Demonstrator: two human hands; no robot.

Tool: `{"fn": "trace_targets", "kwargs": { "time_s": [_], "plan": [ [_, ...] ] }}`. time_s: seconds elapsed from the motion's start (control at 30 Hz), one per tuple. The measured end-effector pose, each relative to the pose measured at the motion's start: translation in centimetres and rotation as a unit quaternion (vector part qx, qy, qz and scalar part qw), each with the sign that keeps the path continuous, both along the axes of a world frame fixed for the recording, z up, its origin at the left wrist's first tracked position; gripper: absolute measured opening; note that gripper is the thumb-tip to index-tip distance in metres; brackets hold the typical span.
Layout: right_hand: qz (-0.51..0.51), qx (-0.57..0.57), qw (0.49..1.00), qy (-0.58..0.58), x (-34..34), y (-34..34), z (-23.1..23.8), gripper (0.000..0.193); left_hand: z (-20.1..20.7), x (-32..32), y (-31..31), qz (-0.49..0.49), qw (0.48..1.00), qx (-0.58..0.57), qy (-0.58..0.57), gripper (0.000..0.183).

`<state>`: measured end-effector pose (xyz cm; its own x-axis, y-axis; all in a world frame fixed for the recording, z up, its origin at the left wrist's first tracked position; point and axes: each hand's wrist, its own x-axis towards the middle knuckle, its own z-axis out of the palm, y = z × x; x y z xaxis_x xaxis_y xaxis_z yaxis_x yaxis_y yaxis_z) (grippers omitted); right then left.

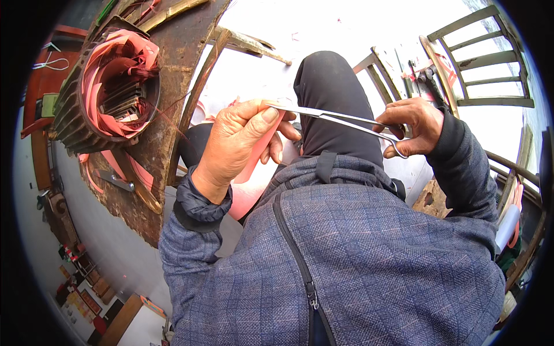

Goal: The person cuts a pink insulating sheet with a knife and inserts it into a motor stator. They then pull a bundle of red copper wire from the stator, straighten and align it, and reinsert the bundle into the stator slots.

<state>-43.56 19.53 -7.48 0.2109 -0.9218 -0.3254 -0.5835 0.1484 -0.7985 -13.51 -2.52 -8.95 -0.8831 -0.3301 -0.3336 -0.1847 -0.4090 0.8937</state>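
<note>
Two hands meet over your lap, but start with the biggest thing: the dark, worn wooden workbench point(173, 75) fills the upper left of the view, its curved edge running down toward your left knee. On it, near its left edge, sits a motor stator point(109, 86), a ribbed dark metal ring lying tilted, with pink insulation paper point(115, 57) folded through its slots and thin copper wire strands showing at the inner right side. More pink strips hang off the bench edge just below the stator, beside a flat metal piece.

To your right stands a green slatted metal chair point(485, 57), well apart from the bench, pale ground between them.

Your left hand point(239, 138) is closed on a strip of pink insulation paper point(254, 167): the thumb presses it from above against the curled fingers, and the strip runs down from the hand toward your lap, just off the bench edge. Your right hand point(412, 124) is closed around the handles of a pair of metal scissors point(340, 120), fingers through the loops. The long blades point left, slightly parted, and their tips reach the top of the pink strip right at your left thumb. Whether the blades already bite into the paper you cannot tell from here.
</note>
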Motion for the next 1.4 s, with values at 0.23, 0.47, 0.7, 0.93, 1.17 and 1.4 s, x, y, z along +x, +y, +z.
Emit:
{"fn": "trace_targets", "kwargs": {
  "time_s": [0.23,0.47,0.7,0.93,1.17,1.4],
  "plan": [
    [0.0,-0.031,0.999,0.039,0.9,0.5,0.4,0.04,0.1,0.2,0.4,0.008,0.999,0.037,-0.018,0.036],
    [-0.04,-0.034,0.998,0.015,3.7,0.8,-0.1,0.042,0.3,0.1,0.5,-0.032,0.998,0.048,0.011,0.033],
    [-0.319,-0.056,0.931,0.166,-2.4,6.2,-4.8,0.042,0.0,-0.4,2.7,-0.158,0.986,0.05,-0.034,0.028],
    [-0.324,0.195,0.84,0.388,-11.6,21.5,-9.9,0.038,-0.3,0.8,1.9,-0.072,0.996,0.027,0.043,0.032],
    [-0.327,0.25,0.821,0.395,-12.4,26.4,-14.7,0.04,0.0,-0.1,2.5,-0.056,0.997,0.002,0.055,0.033],
    [-0.311,0.187,0.823,0.438,-16.3,23.2,-22.7,0.043,-0.1,-0.3,2.6,0.063,0.995,-0.026,0.069,0.032]
  ]
}}
